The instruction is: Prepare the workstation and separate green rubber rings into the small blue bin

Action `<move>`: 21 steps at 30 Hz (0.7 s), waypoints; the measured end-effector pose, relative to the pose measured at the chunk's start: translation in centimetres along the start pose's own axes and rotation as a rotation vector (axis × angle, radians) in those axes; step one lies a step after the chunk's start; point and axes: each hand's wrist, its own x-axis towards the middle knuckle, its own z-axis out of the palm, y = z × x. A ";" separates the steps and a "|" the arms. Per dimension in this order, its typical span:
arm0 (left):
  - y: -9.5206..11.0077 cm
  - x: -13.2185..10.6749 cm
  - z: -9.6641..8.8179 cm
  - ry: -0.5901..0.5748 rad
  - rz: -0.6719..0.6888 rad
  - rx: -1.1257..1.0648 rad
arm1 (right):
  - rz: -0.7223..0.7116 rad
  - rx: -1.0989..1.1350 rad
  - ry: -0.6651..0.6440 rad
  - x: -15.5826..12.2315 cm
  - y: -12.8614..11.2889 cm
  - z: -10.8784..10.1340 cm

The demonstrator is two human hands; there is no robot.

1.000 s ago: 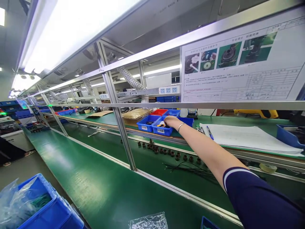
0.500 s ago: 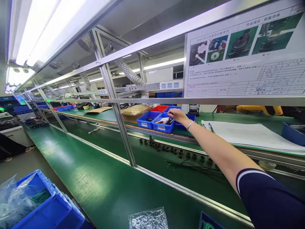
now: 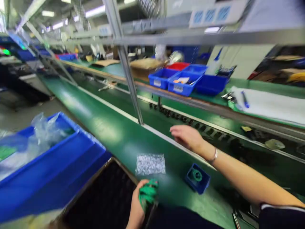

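Observation:
My left hand (image 3: 137, 206), low in the middle of the head view, is closed around a crumpled bundle of green strips (image 3: 148, 193); their exact kind is blurred. Above the green bench, my right hand (image 3: 187, 137) hangs in the air with its fingers stretched out, and I see nothing in it. A small blue bin (image 3: 205, 187) with green rings (image 3: 196, 175) inside stands below that hand. Beyond the left hand, a clear plastic bag (image 3: 150, 164) lies flat on the bench (image 3: 124, 140).
A large blue crate (image 3: 47, 165) with plastic bags and a dark tray (image 3: 100, 197) are on the left. A metal post (image 3: 128, 73) rises from the bench. Blue tool bins (image 3: 181, 87) and papers (image 3: 274, 101) rest on the raised shelf, with small dark parts (image 3: 183, 118) in a row below.
My right hand has drawn back from the tool bins on the shelf to above the bench. The view has tilted down, bringing my left hand with the green strips into sight.

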 end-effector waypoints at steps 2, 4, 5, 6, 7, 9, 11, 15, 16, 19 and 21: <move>0.5 -0.7 0.0 -0.026 0.062 -0.110 | 0.139 0.107 -0.337 -7.6 -4.4 6.0; 1.2 -0.9 0.2 -0.044 0.097 -0.216 | 0.277 0.160 -0.635 -14.4 -8.3 10.6; 1.6 -0.9 0.4 -0.054 0.090 -0.258 | 0.295 0.174 -0.694 -17.2 -9.7 12.3; 1.8 -1.0 0.6 -0.070 0.073 -0.286 | 0.312 0.181 -0.731 -19.4 -10.8 13.5; 2.1 -1.2 0.9 -0.086 0.055 -0.304 | 0.329 0.180 -0.752 -21.2 -11.6 14.3; 2.4 -1.6 1.4 -0.118 0.020 -0.314 | 0.363 0.164 -0.765 -23.2 -12.3 15.0; 2.5 -2.1 1.8 -0.140 0.018 -0.320 | 0.422 0.149 -0.770 -23.4 -12.5 14.5; 2.5 -2.5 2.4 -0.157 0.152 -0.224 | 0.707 0.349 -0.533 -18.5 -12.8 10.9; 2.5 -2.5 2.5 -0.160 0.211 -0.144 | 0.780 0.458 -0.403 -16.6 -13.0 9.6; 2.5 -2.5 2.6 -0.184 0.393 0.149 | 0.757 0.772 -0.189 -11.2 -14.2 6.1; 2.6 -2.6 2.7 -0.176 0.497 0.292 | 0.718 0.879 -0.193 -9.2 -15.2 4.7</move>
